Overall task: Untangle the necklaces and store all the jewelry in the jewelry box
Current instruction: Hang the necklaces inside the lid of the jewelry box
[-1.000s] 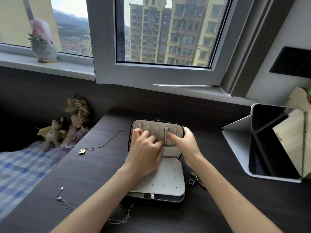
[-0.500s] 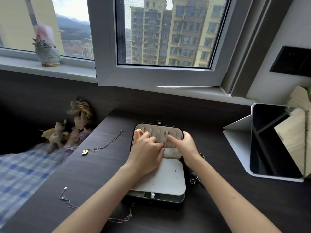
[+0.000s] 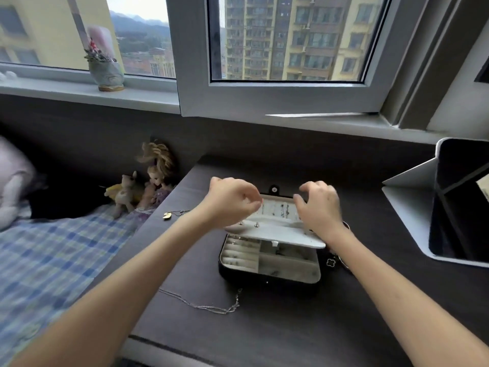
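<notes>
Black outside and lined in cream velvet, the jewelry box (image 3: 268,274) sits open in the middle of the dark wood-grain desk (image 3: 344,327), and its ridged ring rolls and square compartments show. A white perforated panel (image 3: 280,234) is tilted up over the tray, with small studs stuck through it. Behind it the padded lid (image 3: 277,207) carries a row of hooks with fine chains hanging from them. My left hand (image 3: 232,200) hovers at the lid's left corner with the fingers curled and thumb and forefinger drawn close together; the blur hides whether they pinch anything. My right hand (image 3: 321,205) hangs over the right corner, its fingers bent and loosely apart. A thin silver chain (image 3: 211,306) lies slack on the desk in front of the box. A gold heart pendant (image 3: 167,215) rests off to the left, and a black clover charm (image 3: 331,262) lies just beside the box's right wall.
</notes>
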### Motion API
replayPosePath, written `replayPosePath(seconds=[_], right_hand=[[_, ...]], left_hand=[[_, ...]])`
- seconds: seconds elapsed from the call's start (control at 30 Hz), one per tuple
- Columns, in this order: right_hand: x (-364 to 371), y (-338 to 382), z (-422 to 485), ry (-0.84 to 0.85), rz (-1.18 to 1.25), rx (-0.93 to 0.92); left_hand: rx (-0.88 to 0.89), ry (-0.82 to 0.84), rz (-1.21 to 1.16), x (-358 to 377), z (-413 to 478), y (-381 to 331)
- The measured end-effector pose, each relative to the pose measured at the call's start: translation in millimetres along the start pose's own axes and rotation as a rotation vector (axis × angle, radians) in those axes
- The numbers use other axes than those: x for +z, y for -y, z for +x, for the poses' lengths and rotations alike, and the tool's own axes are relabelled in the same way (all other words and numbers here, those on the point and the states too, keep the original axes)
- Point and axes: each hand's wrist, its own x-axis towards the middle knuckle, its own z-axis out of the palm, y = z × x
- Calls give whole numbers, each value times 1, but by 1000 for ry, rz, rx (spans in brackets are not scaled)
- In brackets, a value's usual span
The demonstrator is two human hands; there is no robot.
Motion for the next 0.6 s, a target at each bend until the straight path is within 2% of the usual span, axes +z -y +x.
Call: replayPosePath(seconds=[0.07, 0.13, 0.3, 0.37, 0.5, 0.6], right_hand=[[-14, 20, -13, -62, 98, -127], [-26, 41, -27, -39, 169, -245], [-38, 91, -72, 147, 284, -528], [-29, 107, -85, 224, 266, -623], [-14, 131, -99, 253, 241, -711], [-9, 142, -106, 303, 241, -731]], left_hand=[[-17, -12, -54, -17, -23, 10], [-84, 36, -87, -31, -48, 24], [-395, 173, 47, -60, -102, 71], [-459, 216, 99, -66, -118, 84], [-488, 319, 127, -69, -139, 89], [-421, 297, 97, -71, -144, 84]])
